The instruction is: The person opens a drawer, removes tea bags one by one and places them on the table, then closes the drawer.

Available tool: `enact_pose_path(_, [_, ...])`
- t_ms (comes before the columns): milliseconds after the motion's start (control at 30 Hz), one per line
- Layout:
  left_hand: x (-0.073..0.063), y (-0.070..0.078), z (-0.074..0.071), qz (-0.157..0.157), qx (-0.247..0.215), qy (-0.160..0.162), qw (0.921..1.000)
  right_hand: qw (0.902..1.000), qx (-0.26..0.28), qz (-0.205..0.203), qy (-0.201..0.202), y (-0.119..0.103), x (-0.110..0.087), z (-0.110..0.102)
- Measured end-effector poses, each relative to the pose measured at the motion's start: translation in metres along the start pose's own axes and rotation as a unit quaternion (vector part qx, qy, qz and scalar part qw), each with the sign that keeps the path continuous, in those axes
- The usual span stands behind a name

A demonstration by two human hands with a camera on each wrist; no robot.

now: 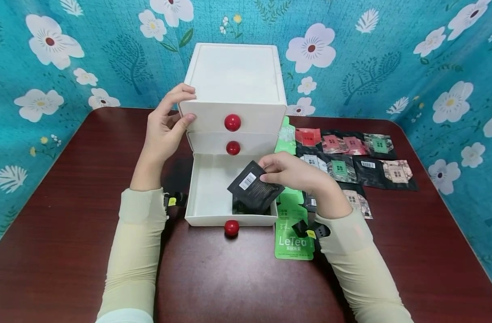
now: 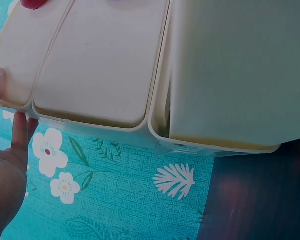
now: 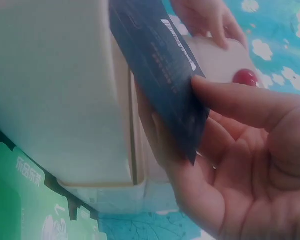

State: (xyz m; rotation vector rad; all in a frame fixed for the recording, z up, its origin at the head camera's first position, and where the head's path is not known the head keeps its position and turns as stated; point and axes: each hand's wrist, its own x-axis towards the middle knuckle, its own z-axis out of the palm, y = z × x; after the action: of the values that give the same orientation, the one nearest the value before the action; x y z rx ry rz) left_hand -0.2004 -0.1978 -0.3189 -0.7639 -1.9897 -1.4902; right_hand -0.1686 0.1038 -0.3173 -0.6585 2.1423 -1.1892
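A white drawer box with round red knobs stands on the table, its bottom drawer pulled out. My left hand holds the box's upper left side, thumb on the front edge and fingers along the side. Between the thumb and fingers of my right hand is a black sachet with a white barcode label, tilted over the drawer's right part. Another dark sachet lies in the drawer beneath it, mostly hidden. In the right wrist view the held sachet is pinched along one edge.
Right of the box lie several sachets in black, red and green. Green LeTea packets lie along the drawer's right side. A blue floral cloth hangs behind the brown table.
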Motion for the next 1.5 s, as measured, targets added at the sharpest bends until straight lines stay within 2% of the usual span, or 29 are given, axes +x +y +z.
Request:
enact_pose_path(400, [-0.001,0.0,-0.003,0.004,-0.002,0.009,1.0,0.9968,0.073,0.002,0.033,0.005,-0.018,-0.008])
enact_pose_path(667, [0.002,0.0,-0.003,0.009,-0.003,0.009,0.9999,0.9933,0.055,0.006,0.101,0.011,-0.035,-0.03])
enact_pose_path(800, [0.003,0.0,-0.002,0.001,-0.007,0.008,0.9999,0.99,0.052,0.008,0.131,0.016,-0.049,-0.042])
enact_pose_path(933, [0.003,0.0,0.0,-0.007,-0.008,0.005,0.9999,0.9845,0.064,0.013,0.163,0.026,-0.064,-0.052])
enact_pose_path(1067, [0.003,-0.001,0.0,-0.006,-0.008,0.005,0.9999,0.977,0.053,0.019,0.206,0.036,-0.077,-0.063])
enact_pose_path(1300, [0.003,0.001,0.0,-0.02,-0.009,0.009,0.9997,0.9605,0.025,0.062,0.27,0.056,-0.103,-0.08])
enact_pose_path(1500, [0.002,0.001,-0.002,-0.012,-0.004,0.004,0.9999,0.949,0.01,0.105,0.297,0.072,-0.121,-0.09])
